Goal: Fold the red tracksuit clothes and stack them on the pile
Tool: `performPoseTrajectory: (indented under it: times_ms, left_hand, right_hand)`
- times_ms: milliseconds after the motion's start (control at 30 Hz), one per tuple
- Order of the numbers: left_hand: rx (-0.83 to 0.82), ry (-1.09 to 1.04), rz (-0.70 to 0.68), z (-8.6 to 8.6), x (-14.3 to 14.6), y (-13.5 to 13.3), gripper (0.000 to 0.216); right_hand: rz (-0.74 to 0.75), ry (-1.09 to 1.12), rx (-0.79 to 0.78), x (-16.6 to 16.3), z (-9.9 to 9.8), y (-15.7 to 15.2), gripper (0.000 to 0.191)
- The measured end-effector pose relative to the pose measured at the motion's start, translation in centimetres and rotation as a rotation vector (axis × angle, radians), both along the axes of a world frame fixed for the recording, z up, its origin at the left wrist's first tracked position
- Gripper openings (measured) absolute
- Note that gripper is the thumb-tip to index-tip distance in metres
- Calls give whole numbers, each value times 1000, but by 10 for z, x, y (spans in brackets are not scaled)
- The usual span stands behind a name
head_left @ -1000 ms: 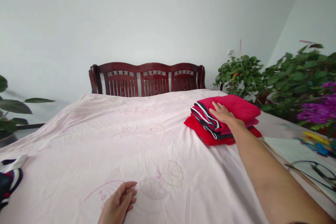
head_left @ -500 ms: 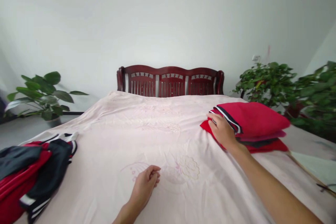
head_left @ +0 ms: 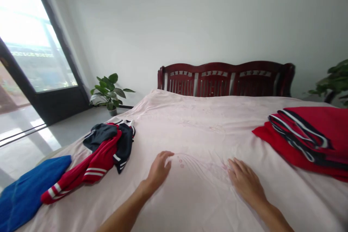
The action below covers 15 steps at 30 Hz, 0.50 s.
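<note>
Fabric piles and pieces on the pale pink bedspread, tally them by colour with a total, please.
Mostly red folded clothing stack: 1
Crumpled red-and-navy clothing heap with white stripes: 1
Blue flat-lying fabric piece: 1
Total: 3

A slatted wooden backrest stands before the pale wall; a potted plant sits near the glazed door.

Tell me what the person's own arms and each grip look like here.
The left grip and the right grip are bare hands: no glove, ring or watch shows. The left forearm and right forearm are bare too, with no sleeve or marking in view.
</note>
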<state>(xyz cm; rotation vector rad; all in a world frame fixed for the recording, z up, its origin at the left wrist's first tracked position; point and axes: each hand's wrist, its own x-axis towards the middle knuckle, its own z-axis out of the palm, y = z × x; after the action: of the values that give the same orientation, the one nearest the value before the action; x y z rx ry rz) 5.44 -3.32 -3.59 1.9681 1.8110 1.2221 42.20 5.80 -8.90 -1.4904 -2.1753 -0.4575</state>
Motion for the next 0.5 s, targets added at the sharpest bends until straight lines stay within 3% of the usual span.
performPoseTrajectory:
  times_ms: [100,233,300,500]
  left_hand:
    - [1,287,344,21,-67,-6,43]
    - [-243,528,754,46,-137,-14,57]
    - [-360,516,865,53,-163,-13,68]
    - [-580,166,1028,63,-222,-3,95]
  right_hand:
    - [18,-39,58,-1,1,1,42]
    - [47,-37,80,0,-1,3,39]
    - [67,-17,69,1,-2,4,37]
    - [97,61,33,5,-6,7,40]
